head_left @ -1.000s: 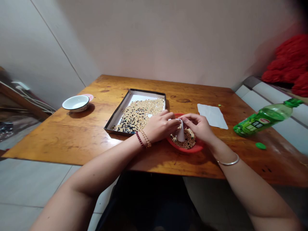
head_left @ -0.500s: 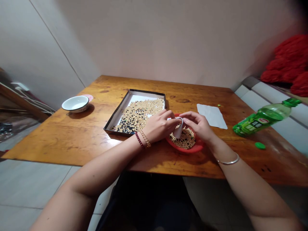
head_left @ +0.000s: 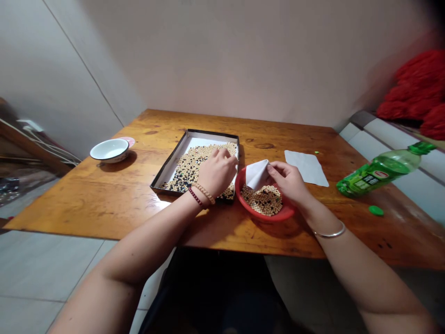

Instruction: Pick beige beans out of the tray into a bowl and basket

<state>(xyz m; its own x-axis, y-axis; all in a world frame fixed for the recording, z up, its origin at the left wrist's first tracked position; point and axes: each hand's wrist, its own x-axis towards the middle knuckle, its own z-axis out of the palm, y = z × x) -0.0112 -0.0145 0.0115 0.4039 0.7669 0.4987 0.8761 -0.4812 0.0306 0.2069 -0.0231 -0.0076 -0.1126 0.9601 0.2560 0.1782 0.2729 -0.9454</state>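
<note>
Left hand (head_left: 217, 172): cupped over a black-rimmed cardboard tray (head_left: 212, 133), fingertips (head_left: 231, 160) down among mixed pale and dark beans (head_left: 198, 162); whether it grips any cannot be told.
Right hand (head_left: 288, 182): pinching a folded piece of white paper (head_left: 256, 175) above a round red plastic bowl (head_left: 268, 218).
Hands: apart, the tray's right edge and the bowl's rim between them.
Red bowl: beside the tray, nearly touching it, holding a heap of mostly pale beans (head_left: 262, 200).
Tabletop: varnished orange-brown wood (head_left: 86, 199), also bearing a white enamel bowl (head_left: 109, 150) at left, and a flat white paper sheet (head_left: 306, 167), a green plastic bottle lying on its side (head_left: 378, 174) and its green cap (head_left: 376, 210) at right.
Wrists: beaded bracelets (head_left: 198, 194) on the left, a silver bangle (head_left: 330, 233) on the right.
</note>
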